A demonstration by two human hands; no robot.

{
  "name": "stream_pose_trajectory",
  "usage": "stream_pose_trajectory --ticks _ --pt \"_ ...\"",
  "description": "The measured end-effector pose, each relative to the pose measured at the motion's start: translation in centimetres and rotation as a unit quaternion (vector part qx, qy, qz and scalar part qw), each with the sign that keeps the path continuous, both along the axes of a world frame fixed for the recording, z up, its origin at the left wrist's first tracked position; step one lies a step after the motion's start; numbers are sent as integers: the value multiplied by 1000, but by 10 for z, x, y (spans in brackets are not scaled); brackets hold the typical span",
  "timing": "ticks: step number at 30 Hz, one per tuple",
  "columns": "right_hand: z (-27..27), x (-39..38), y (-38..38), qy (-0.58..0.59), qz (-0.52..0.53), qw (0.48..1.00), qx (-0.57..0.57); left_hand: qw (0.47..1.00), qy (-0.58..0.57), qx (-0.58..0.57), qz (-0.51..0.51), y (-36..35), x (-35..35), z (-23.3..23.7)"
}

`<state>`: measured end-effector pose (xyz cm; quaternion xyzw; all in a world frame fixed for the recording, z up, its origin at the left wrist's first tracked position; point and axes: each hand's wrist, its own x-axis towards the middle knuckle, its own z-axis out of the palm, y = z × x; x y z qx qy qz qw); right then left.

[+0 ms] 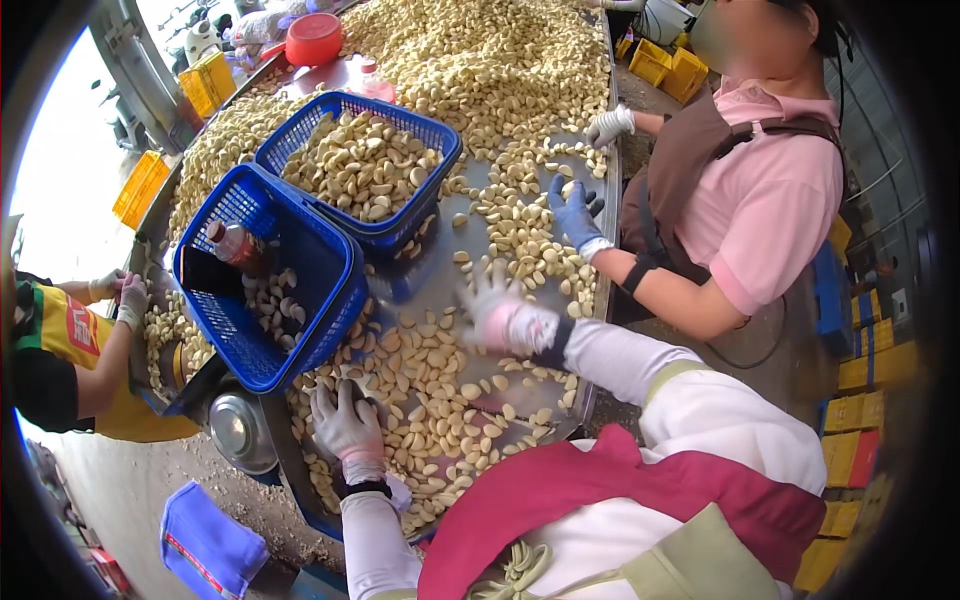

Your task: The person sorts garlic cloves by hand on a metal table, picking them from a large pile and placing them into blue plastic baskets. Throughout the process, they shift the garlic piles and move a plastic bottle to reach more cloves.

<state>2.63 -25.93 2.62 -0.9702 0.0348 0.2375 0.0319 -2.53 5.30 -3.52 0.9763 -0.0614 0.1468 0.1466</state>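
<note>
Many pieces [440, 372]: pale, loose on the table [430, 285], heaped at 12 o'clock, thinner through the centre.
Right hand [500, 312]: centre, gloved, blurred, fingers spread open over pieces.
Left hand [347, 425]: between 7 and 8 o'clock, gloved, fingers bent onto pieces; cannot tell if gripping.
Near basket [335, 325]: 9 o'clock, holding pieces and a bottle [236, 248].
Far basket [420, 207]: nearing 11 o'clock, heaped likewise.
Person [745, 200]: 2 o'clock, gloved.

Yellow crates [842, 459] stand at right, a red bowl [313, 42] upper left.
</note>
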Motion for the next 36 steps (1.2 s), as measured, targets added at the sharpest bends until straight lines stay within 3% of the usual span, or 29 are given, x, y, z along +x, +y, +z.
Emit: stream_pose_trajectory --ticks 2,3,5,6,7,8,9,11,12,13,15,16,17,19,21,22,23,24,25,26,29,33,36 --pt "16 -17 19 123 146 981 46 1000 19 -5 6 0 -1 1" --pt "28 -16 15 93 187 962 178 1000 19 -4 6 -1 -2 0" --pt "26 27 10 40 92 945 311 1000 15 2 9 -1 -1 0" --pt "36 55 11 7 -8 953 301 1000 14 6 7 -1 -2 1" --pt "-4 89 -4 -134 -51 944 298 1000 17 8 9 -2 -2 1" --pt "-8 120 -9 -180 -106 967 147 1000 19 10 12 -2 -2 1" --pt "21 131 -7 -113 -149 972 140 1000 16 11 9 -2 -2 0" --pt "-76 184 -23 -158 -111 979 69 1000 11 7 4 0 -1 -1" --pt "-71 183 -16 -207 -195 951 123 1000 11 -1 0 0 -1 -1" --pt "-78 187 -15 -205 -193 951 126 1000 20 -5 3 -2 -2 3" --pt "-97 189 -13 -162 36 979 -122 1000 16 -6 4 -1 -2 3" --pt "-99 183 -15 -158 38 979 -123 1000 7 -10 1 -1 -2 2" --pt "-100 174 -20 -251 145 943 -162 1000 12 -12 0 -1 -1 1" --pt "-95 163 -23 -338 256 884 -198 1000 21 -7 2 -1 -1 1" --pt "-41 141 -7 -83 130 988 -25 1000 30 -3 3 1 -1 0" --pt "-13 127 -1 -84 132 987 -25 1000 30 -3 5 0 -1 0" --pt "14 110 4 -22 -53 985 163 999 34 -8 7 0 -2 0" --pt "26 97 5 41 -233 910 340 999 39 -13 10 0 -1 1" --pt "-17 96 -6 -83 -162 899 399 999 39 -14 14 0 0 2" --pt "-17 88 0 -79 -159 901 397 999 36 -9 12 -1 0 4" --pt "-33 60 25 -208 134 936 249 999 40 -3 11 0 -3 0" --pt "-14 60 48 -66 163 976 129 1000 19 0 13 -1 -2 -2" --pt "-30 73 41 34 155 978 137 1000 0 3 8 1 -1 -3"
